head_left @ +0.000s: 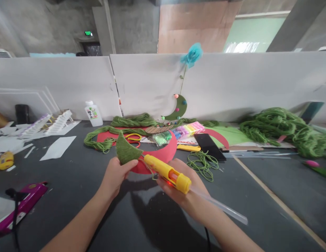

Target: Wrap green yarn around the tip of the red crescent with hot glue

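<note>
Between my hands is a red crescent-shaped card (163,153), its left end wrapped in green yarn (126,149). My left hand (118,173) is closed on that wrapped end, thumb on top. A yellow hot glue gun (167,171) sits in my right hand (182,185), with a clear glue stick (223,206) poking out of its back and a small red light glowing below. The gun's nozzle end points at the edge of the wrapped yarn, where a loose strand (149,167) hangs down. Whether the nozzle touches the card I cannot tell.
Behind lie scissors (134,137), a yellow utility knife (188,148), a black phone-like slab (210,147) and loose yarn (203,164). A large green yarn heap (278,127) is at right. A white bottle (94,113) stands by the partition. A decorated green crescent (181,107) leans there.
</note>
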Motion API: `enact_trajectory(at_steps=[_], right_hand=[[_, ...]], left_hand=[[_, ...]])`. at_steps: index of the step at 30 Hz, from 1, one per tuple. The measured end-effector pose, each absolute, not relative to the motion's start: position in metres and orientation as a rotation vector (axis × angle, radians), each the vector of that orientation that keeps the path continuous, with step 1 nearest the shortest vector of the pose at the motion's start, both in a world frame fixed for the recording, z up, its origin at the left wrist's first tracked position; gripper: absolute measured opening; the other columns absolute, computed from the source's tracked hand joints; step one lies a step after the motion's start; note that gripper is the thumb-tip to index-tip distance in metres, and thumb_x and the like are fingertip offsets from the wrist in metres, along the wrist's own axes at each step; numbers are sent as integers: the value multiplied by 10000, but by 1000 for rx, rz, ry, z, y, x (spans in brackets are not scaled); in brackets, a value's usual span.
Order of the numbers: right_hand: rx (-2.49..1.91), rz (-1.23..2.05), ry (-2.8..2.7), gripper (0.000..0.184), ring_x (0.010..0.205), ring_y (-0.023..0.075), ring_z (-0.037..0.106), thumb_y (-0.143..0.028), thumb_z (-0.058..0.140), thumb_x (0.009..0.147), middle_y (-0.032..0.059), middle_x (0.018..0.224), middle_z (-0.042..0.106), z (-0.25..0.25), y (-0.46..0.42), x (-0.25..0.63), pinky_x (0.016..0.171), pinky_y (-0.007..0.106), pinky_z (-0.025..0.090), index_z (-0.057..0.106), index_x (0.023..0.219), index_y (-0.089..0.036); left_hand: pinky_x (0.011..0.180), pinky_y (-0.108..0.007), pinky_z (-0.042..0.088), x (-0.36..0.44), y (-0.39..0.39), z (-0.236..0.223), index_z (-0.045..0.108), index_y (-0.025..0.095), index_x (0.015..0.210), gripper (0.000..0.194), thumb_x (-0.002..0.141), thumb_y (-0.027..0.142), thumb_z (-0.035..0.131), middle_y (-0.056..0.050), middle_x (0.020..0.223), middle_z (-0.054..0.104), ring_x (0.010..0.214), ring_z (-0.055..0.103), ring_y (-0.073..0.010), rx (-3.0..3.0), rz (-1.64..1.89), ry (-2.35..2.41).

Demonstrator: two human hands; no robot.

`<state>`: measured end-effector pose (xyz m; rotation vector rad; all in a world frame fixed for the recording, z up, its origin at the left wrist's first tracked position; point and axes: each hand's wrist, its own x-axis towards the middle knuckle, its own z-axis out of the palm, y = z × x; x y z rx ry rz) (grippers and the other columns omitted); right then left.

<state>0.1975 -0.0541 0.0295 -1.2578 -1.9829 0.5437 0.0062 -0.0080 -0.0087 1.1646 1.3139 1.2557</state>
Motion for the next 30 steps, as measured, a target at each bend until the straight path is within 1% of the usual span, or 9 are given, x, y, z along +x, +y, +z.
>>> enact_trajectory(at_steps=[3, 8, 13, 17, 22, 26, 30], right_hand=[[-1269, 514, -1987, 143, 618, 170, 535, -301, 523, 810, 20, 691, 566, 34, -60, 196, 565, 300, 433, 502, 701, -213], [-1304, 524, -1992, 159, 569, 151, 512, -286, 502, 821, 5, 657, 556, 40, -61, 197, 550, 295, 421, 475, 678, -221], [-1205, 452, -2088, 154, 622, 168, 529, -210, 502, 809, -6, 622, 514, 40, -58, 194, 607, 312, 432, 453, 664, -226], [-1183, 474, -2081, 103, 650, 160, 536, -187, 504, 812, 4, 682, 556, 38, -59, 192, 597, 288, 417, 489, 714, -218], [-1147, 444, -2103, 166, 693, 143, 537, -175, 513, 810, -8, 707, 555, 37, -59, 191, 596, 251, 393, 431, 671, -215], [-1138, 434, -2098, 165, 689, 138, 528, -168, 501, 820, -10, 716, 550, 37, -59, 191, 615, 250, 392, 423, 682, -213], [-1106, 419, -2120, 161, 667, 135, 519, -158, 503, 810, -13, 700, 542, 37, -59, 190, 602, 244, 384, 417, 685, -215]], left_hand=[[385, -220, 187, 9, -12, -7, 410, 196, 486, 333, 617, 321, 689, 96, 357, 343, 362, 272, -55, 1158, 1252, 1303], [395, -227, 196, 5, -11, -6, 385, 200, 457, 372, 642, 333, 679, 89, 353, 345, 370, 274, -59, 1157, 1269, 1300], [396, -231, 198, 3, -11, -4, 396, 198, 442, 382, 633, 330, 699, 87, 346, 344, 370, 280, -64, 1180, 1239, 1347], [397, -229, 195, 3, -13, -4, 405, 199, 450, 373, 640, 336, 695, 90, 356, 342, 379, 275, -67, 1228, 1221, 1358], [389, -224, 198, 3, -13, -3, 434, 195, 472, 337, 645, 329, 690, 90, 368, 362, 380, 284, -71, 1259, 1219, 1361], [383, -215, 203, 3, -14, -3, 447, 190, 481, 338, 646, 352, 694, 86, 364, 373, 377, 297, -71, 1242, 1210, 1367], [384, -221, 201, 4, -15, -3, 423, 197, 449, 359, 645, 327, 695, 84, 353, 361, 369, 291, -72, 1260, 1209, 1390]])
